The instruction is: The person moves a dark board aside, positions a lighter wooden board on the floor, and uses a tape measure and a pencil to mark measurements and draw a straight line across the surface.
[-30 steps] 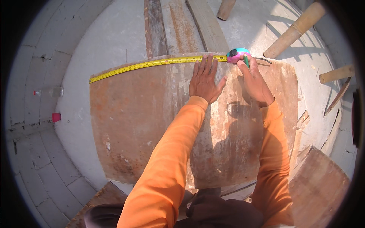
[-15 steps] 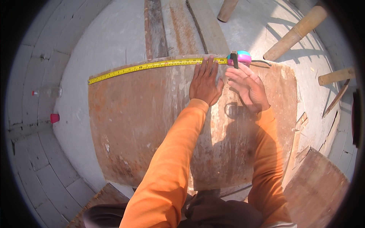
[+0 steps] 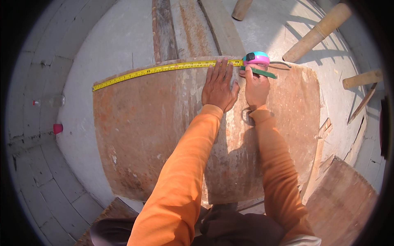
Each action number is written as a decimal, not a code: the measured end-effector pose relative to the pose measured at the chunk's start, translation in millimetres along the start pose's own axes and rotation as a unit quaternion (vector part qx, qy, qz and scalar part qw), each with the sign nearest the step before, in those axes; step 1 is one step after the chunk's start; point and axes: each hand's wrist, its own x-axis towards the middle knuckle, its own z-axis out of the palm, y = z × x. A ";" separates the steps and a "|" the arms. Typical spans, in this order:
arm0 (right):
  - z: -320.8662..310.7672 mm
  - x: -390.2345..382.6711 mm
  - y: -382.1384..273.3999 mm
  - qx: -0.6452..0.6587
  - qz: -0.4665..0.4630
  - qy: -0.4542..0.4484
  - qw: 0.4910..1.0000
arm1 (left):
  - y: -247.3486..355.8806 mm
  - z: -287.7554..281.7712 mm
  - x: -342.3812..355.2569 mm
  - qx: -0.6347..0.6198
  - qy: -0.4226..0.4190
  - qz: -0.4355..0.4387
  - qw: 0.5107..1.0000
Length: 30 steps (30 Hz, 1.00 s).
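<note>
A worn brown wooden board [image 3: 135, 123] lies flat below me. Along its far edge runs the yellow blade [image 3: 164, 69] of a tape measure, from the far left corner to its pink and turquoise case [image 3: 258, 60]. My left hand [image 3: 218, 88] rests with fingers stretched out, their tips across the blade left of the case. Just in front of the case, my right hand [image 3: 257, 88] grips a slim green pen-like tool [image 3: 264, 73], its left end near the blade. I cannot make out exactly what kind of tool it is.
Long planks [image 3: 221, 28] run away beyond the board. Bamboo poles [image 3: 318, 35] stand at the far right. Wood scraps and another brown board [image 3: 340, 197] lie at the near right. A pink cup [image 3: 58, 128] and a clear bottle [image 3: 51, 101] are at the left.
My right hand has turned and moved slightly left, from loosely spread fingers to a grip on the green tool. The left hand stays pressed on the tape blade.
</note>
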 end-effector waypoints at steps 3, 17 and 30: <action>4.8 -0.9 11.9 -0.029 -0.031 0.002 0.999 | -0.6 -1.0 -0.1 0.005 -0.017 -0.011 1.000; 8.9 2.3 1.9 -0.200 -0.146 0.013 0.969 | -3.5 3.6 -1.2 0.011 0.002 -0.006 1.000; 9.0 1.8 1.9 -0.226 -0.150 0.008 0.963 | -2.4 6.1 -1.0 0.008 0.003 -0.011 1.000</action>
